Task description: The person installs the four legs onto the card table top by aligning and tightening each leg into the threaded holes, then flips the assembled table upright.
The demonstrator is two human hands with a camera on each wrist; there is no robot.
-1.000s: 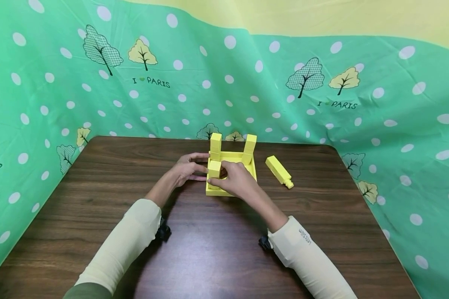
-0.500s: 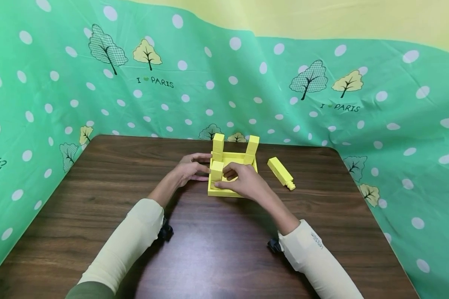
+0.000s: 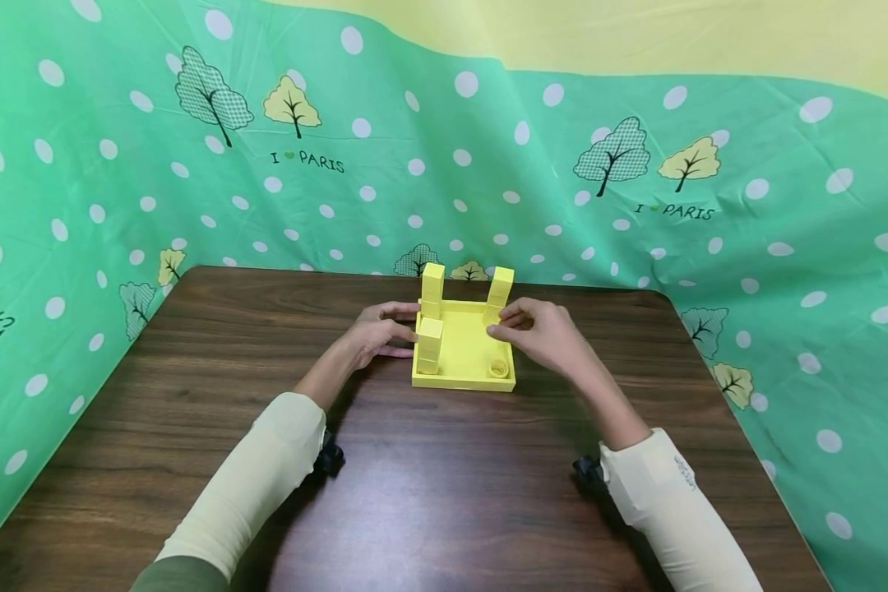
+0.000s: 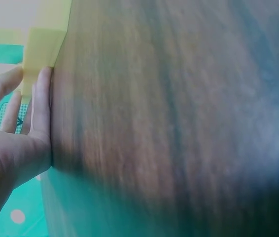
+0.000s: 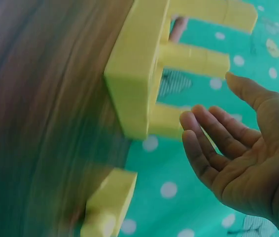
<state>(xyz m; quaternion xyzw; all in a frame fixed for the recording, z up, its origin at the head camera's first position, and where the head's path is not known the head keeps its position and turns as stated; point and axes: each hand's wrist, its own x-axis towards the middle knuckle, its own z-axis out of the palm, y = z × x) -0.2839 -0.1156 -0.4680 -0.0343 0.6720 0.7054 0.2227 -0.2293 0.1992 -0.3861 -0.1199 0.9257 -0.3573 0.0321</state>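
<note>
A yellow square base with a raised rim (image 3: 464, 384) lies on the table. Upright square posts stand in three corners: back left (image 3: 432, 289), back right (image 3: 500, 286) and front left (image 3: 429, 344). In the front right corner is a bare round socket (image 3: 498, 369). My left hand (image 3: 376, 334) rests its extended fingers against the base's left side. Over the right edge hovers my right hand (image 3: 551, 330), fingers relaxed and holding nothing. The right wrist view shows a loose yellow post (image 5: 111, 203) lying on the table beside the base; the right hand hides it in the head view.
The dark wooden table (image 3: 429, 493) has its back edge just behind the base. A green dotted curtain (image 3: 370, 214) hangs behind and along both sides.
My right hand has let go of the front left post and moved right, past the base's right edge. That post stays upright. The left hand has kept its place.
</note>
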